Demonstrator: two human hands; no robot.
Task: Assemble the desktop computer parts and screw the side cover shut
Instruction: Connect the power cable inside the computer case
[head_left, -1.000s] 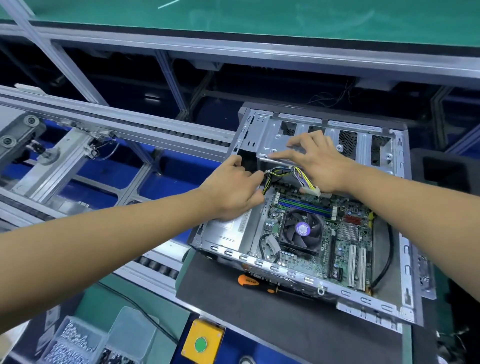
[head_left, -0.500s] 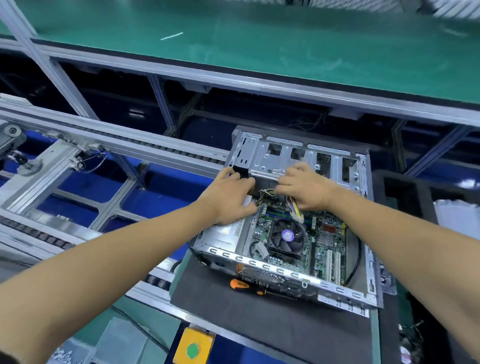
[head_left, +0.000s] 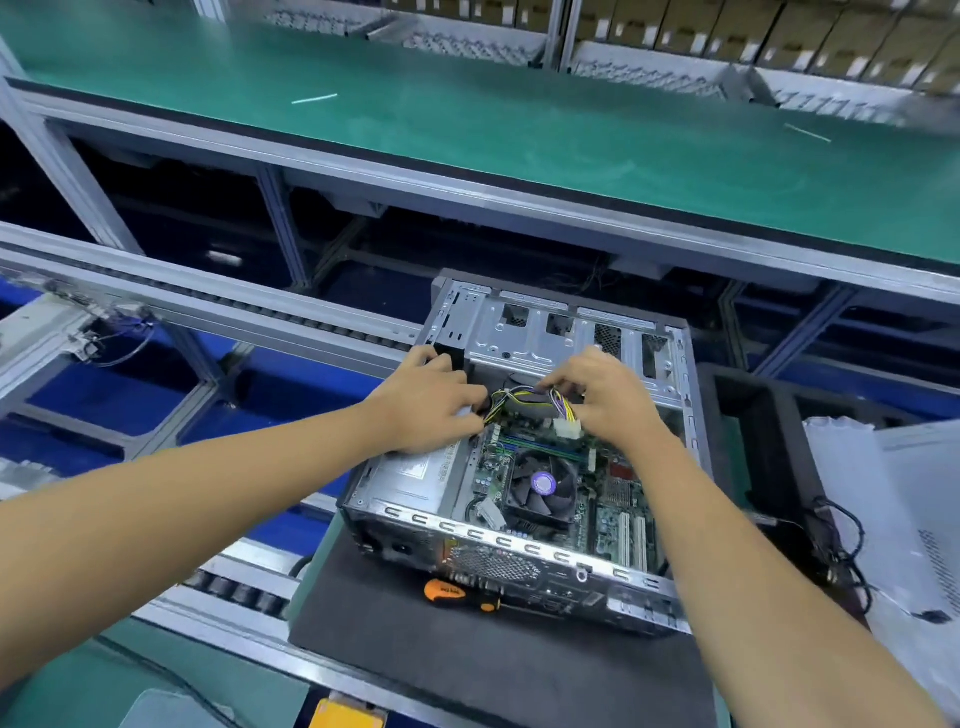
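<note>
Black mat (head_left: 467, 670) | open case (head_left: 530, 338) long axis runs away | both grips, left hand (head_left: 426, 410), right hand (head_left: 608, 395), pinch cable bundle (head_left: 524, 402)

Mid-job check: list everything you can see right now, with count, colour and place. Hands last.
case: 1, silver, open, on the mat
motherboard: 1, green, inside the case
fan: 1, black with purple hub, on the motherboard
cables: 1 bundle, yellow, black and purple, between the hands
connector: 1, white, at the cables' end
screwdriver: 1, orange and black, on the mat before the case
mat: 1, black, under the case
bench: 1, green top, beyond the case
left hand: on the case's left part, by the cables
right hand: pinches the cables
</note>
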